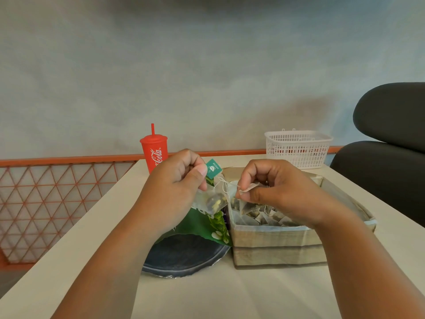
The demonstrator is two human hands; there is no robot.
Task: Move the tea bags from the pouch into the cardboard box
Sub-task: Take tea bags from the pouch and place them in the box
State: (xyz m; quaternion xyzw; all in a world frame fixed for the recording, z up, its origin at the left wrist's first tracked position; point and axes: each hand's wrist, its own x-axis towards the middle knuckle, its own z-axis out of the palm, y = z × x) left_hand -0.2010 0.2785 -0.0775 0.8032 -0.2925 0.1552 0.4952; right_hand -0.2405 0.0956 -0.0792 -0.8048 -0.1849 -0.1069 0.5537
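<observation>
Railing of orange lattice [57, 203] runs along the far left, beside a pale table [218, 295]. A red cup [153, 153] with a straw stands at the back of the table. In front of it, the left hand [177, 180] pinches one tea bag [210, 201] between thumb and fingers; the bag hangs in the air over the green pouch [207, 226], its long side slanting down toward the right. A teal tag [213, 168] on its string sticks up just right of the thumb. The pouch lies flat, partly on a dark round plate [184, 256], its open end hidden behind the hands. Strings cross between the two hands and look tangled. The right hand [273, 187] is closed on a second tea bag [247, 207], holding it by its top edge so that it hangs point-down, upright, just above the cardboard box [276, 245]. The box touches the pouch on its right and already holds many bags, so the task seems well along; how many stay in the pouch cannot be told. A white basket [299, 148] sits far back, and a dark chair [391, 157] stands at the right edge.
</observation>
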